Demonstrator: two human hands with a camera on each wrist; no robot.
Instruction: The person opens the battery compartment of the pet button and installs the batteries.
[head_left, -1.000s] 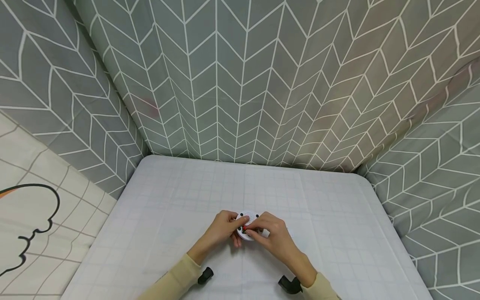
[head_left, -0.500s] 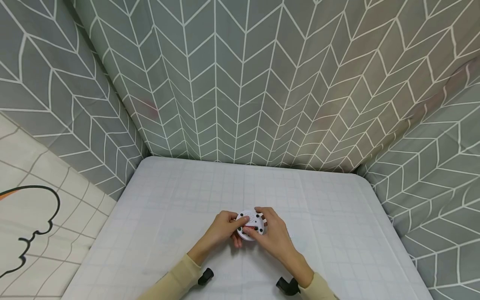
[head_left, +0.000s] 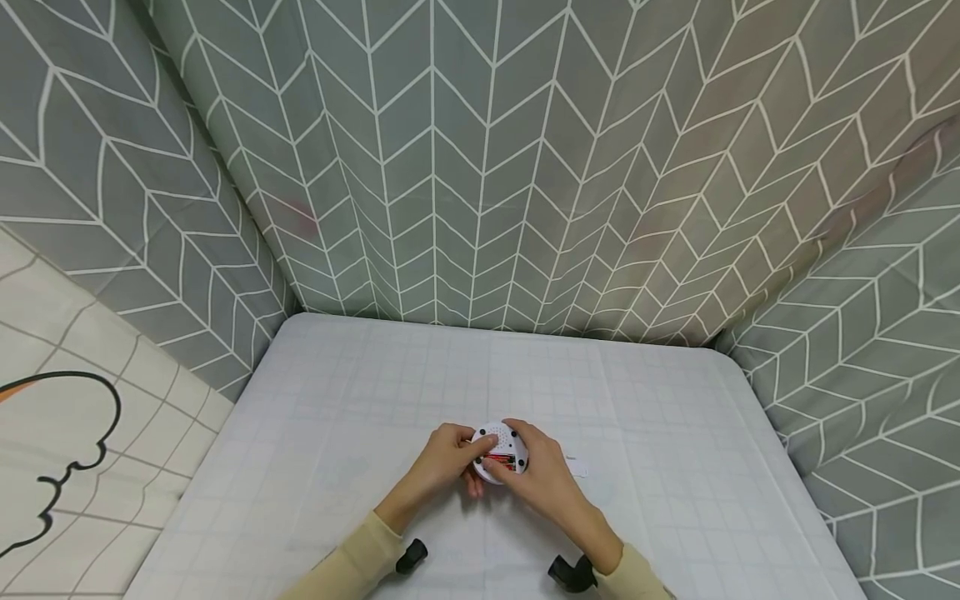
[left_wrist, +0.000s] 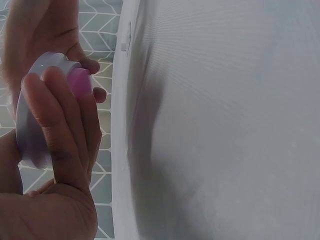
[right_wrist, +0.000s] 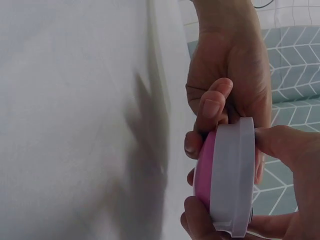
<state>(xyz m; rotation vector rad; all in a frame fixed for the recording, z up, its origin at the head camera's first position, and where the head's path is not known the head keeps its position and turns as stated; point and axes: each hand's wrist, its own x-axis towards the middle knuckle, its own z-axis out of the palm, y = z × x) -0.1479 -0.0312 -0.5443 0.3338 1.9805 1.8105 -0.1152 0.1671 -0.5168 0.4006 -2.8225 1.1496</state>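
From my post I'm watching the white round device being held just above the tabletop, between both hands near its front edge, perforated face up and pink side down. My left grip is pinching the rim, thumb lying across the face and fingers curling beneath. My right grip is also pinching the device, fingers wrapping the far side and thumb pressing at the open compartment, where red cells, probably batteries, are showing.

I'm judging the step in hand to be seating those cells. For that, I'm wanting the left grip doing all the steadying, so that the right thumb is free to be pushing straight down rather than sideways. I'd be pressing each end in turn, feeling for it sitting level, and letting the fingers underneath be taking the load so the device isn't tipping. Pushing too hard on one end could be springing the other out. I can't tell from here whether each cell is fully down, since the thumb is covering part of the compartment. A pale flat piece, perhaps the cover, is lying on the tabletop just beyond the right grip.
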